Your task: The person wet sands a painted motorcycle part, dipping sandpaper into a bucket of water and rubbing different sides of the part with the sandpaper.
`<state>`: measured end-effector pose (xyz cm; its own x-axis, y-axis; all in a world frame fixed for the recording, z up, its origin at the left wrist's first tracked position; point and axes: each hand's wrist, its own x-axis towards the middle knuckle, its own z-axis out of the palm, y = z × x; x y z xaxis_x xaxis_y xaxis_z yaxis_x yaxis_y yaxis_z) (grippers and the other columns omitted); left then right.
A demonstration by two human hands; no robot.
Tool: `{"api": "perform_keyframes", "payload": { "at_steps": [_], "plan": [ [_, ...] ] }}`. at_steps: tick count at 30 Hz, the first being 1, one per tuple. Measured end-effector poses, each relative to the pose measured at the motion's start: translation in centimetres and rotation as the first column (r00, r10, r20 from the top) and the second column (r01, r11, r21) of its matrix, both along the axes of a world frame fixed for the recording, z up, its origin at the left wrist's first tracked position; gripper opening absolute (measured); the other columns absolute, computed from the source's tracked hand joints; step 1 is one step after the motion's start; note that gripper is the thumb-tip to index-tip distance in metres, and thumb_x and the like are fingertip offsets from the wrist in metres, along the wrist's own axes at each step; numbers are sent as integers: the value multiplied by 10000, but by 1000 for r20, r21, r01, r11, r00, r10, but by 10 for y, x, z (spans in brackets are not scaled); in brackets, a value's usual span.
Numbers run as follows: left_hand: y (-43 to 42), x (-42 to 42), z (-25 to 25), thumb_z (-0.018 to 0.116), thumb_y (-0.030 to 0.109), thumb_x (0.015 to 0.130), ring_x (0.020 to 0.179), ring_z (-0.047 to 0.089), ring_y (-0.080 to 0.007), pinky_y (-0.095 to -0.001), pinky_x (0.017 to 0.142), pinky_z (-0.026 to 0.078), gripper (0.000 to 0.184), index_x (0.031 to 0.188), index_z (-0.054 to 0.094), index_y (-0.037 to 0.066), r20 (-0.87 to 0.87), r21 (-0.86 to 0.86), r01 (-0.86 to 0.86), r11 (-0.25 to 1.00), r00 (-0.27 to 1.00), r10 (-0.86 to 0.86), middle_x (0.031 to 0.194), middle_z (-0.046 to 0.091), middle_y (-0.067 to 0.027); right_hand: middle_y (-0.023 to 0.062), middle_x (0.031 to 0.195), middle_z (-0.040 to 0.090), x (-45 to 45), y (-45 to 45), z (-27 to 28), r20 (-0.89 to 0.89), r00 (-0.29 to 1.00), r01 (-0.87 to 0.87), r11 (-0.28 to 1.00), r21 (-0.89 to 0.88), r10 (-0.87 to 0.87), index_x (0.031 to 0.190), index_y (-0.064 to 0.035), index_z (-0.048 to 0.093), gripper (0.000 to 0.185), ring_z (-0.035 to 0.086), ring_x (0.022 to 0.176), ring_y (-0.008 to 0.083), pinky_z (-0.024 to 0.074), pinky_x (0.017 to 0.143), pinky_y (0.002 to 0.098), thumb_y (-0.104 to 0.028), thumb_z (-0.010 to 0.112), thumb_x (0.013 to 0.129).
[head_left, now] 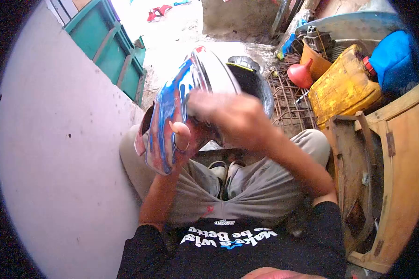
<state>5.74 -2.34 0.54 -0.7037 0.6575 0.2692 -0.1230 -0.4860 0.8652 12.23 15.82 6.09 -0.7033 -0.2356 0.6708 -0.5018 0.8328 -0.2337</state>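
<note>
A curved, glossy shell painted in blue, white and red streaks (165,111), perhaps a vehicle body panel, is held tilted above my lap. My left hand (186,137) grips its lower part, with the thumb over the near face. Against the upper right side of the shell, my right hand (237,114) is closed, its fingers curled and smeared by motion. Whatever may lie under those fingers is hidden. Just behind the right hand stands a dark round tub (266,95), partly covered, with a dark yellow-edged thing (241,66) at its top.
A pale wall (65,139) rises close on my left, beside a green metal gate (109,51). To the right are a yellow jerrycan (344,88), a red funnel (301,73), a blue container (398,63), rusty wire mesh (288,100) and a wooden frame (393,176).
</note>
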Motion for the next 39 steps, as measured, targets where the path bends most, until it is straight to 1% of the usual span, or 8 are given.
{"api": "perform_keyframes", "payload": {
  "at_steps": [3, 7, 19, 24, 28, 32, 35, 39],
  "plan": [
    [1, 4, 2, 528, 842, 851, 1268, 568, -315, -460, 1036, 501, 1128, 1544, 297, -19, -58, -44, -15, 999, 998, 13, 1440, 525, -203, 259, 1191, 690, -26, 39, 5, 409, 839, 382, 924, 30, -360, 1298, -34, 653, 333, 706, 1070, 388, 577, 891, 449, -114, 596, 980],
    [3, 4, -2, 550, 820, 862, 1253, 569, -315, -448, 1031, 494, 1098, 1519, 342, -35, -204, -113, -61, 992, 978, 37, 1421, 533, -210, 259, 1142, 693, 2, 0, -6, -66, 998, 1, 998, -69, -6, 1284, -25, 648, 315, 707, 1035, 401, 577, 856, 466, -130, 582, 995],
    [7, 3, 18, 609, 754, 896, 1207, 578, -318, -414, 1020, 471, 1003, 1436, 481, -81, -703, -265, -409, 873, 702, 116, 1353, 566, -231, 264, 1149, 699, -13, 39, -4, 202, 948, 250, 968, 1, -246, 1252, -21, 664, 296, 714, 1056, 377, 576, 888, 450, -159, 586, 1002],
    [6, -22, -28, 613, 747, 896, 1232, 571, -305, -441, 1046, 457, 973, 1425, 490, -61, -487, -218, -324, 921, 854, 185, 1358, 573, -214, 225, 1191, 716, 5, 2, -5, -29, 999, 40, 994, -103, -44, 1251, 10, 662, 313, 718, 1067, 376, 576, 927, 432, -68, 604, 954],
    [3, -7, -14, 602, 769, 875, 1262, 551, -315, -463, 1054, 460, 1010, 1455, 432, -40, -176, -105, -150, 983, 976, 130, 1392, 546, -210, 235, 1163, 715, -17, 33, -4, 368, 862, 394, 918, -51, -349, 1270, -21, 657, 375, 731, 1031, 351, 588, 869, 427, -105, 666, 905],
    [8, -11, -19, 591, 792, 855, 1293, 531, -325, -484, 1062, 462, 1050, 1486, 374, -19, -35, -23, -158, 987, 987, 158, 1425, 518, -206, 191, 1208, 730, 12, -17, -14, -121, 992, 29, 1000, 3, -28, 1287, -46, 653, 413, 748, 1017, 300, 587, 870, 415, -89, 665, 877],
    [11, -14, -16, 582, 809, 839, 1315, 516, -333, -501, 1068, 464, 1082, 1509, 331, -4, 31, 16, -180, 983, 983, 180, 1450, 498, -203, 200, 1152, 731, -11, 15, -13, 201, 937, 274, 958, 84, -286, 1283, -15, 644, 384, 736, 985, 344, 581, 884, 422, -103, 613, 910],
    [15, -15, -21, 571, 831, 818, 1346, 496, -343, -523, 1076, 467, 1127, 1539, 273, 17, 68, 43, -179, 983, 982, 175, 1484, 470, -199, 230, 1204, 710, 9, -6, -5, 65, 989, 127, 990, 69, -131, 1279, -13, 660, 372, 722, 1061, 354, 581, 909, 431, -80, 600, 918]
  ]
}}
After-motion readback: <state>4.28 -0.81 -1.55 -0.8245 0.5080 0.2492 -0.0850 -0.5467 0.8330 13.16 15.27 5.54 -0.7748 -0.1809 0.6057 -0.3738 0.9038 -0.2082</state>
